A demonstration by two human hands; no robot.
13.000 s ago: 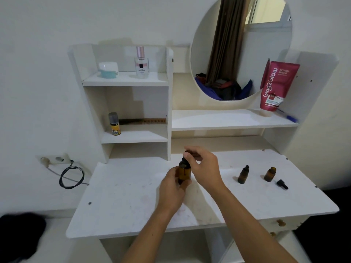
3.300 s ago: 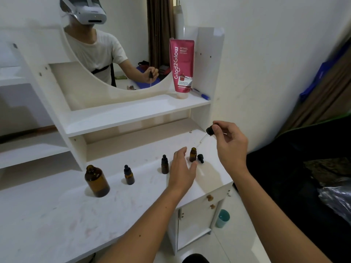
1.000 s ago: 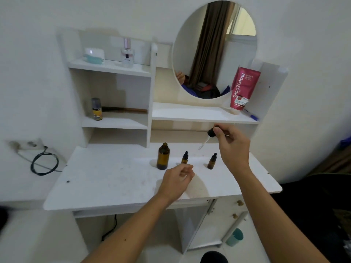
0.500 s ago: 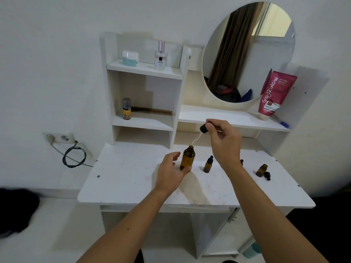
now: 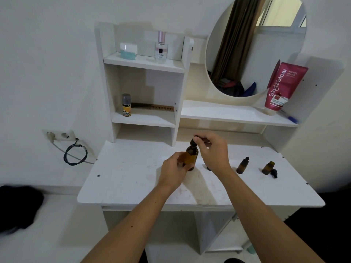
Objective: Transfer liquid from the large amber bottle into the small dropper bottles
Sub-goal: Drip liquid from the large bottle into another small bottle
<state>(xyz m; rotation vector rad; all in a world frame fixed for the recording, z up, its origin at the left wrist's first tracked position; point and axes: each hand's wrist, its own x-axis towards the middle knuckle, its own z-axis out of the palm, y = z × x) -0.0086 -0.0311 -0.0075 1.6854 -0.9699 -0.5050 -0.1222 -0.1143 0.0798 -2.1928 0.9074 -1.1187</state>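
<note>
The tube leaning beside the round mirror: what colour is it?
The tube is pinkish red with white lettering, seen best in the head view.

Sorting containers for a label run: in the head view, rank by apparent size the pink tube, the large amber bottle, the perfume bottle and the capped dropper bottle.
1. Pink tube
2. Perfume bottle and large amber bottle: look alike in height; the amber one is partly hidden by the left hand, so unranked
3. Capped dropper bottle

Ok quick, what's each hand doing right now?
Left hand: gripping the large amber bottle.
Right hand: pinching the dropper cap at the bottle's mouth.
</note>
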